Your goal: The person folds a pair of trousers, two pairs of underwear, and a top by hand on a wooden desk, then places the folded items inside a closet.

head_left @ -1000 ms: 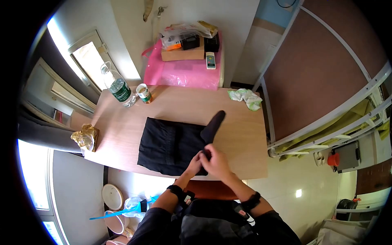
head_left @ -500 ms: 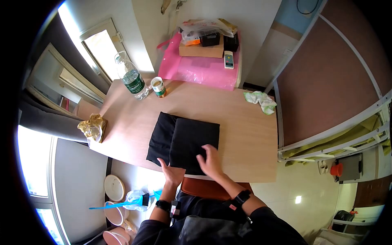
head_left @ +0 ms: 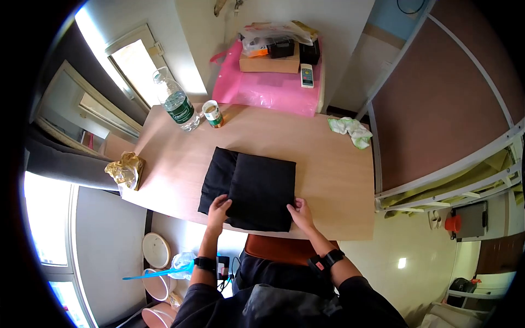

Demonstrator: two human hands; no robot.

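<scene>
Though folded into a thick stack, looks light & soft in head view, w/ little stiffness: black cloth (head_left: pixel 262 188), lying flat on tabletop (head_left: pixel 333 191) nr front edge. L hand (head_left: pixel 217 210) at approx. 8 o'clock of it, touching, w/ fingers curled & thumb close; can't tell if pinching fabric. R hand (head_left: pixel 301 214) at approx. 4 o'clock, at side edge, thumb & index nr each other; grip also unclear. Around it: bottle (head_left: pixel 180 109) betw. 10 & 11, cup (head_left: pixel 213 115) at 11, green-edged rag (head_left: pixel 351 131) at 2, gold wrapper (head_left: pixel 126 170) at 9. Prob. not fragile or slick, but floppy, crease-prone & apt to unfold or sag if lifted by 1 corner. Best taken at 4 & 8, all layers betw. thumbs & fingers.
</scene>
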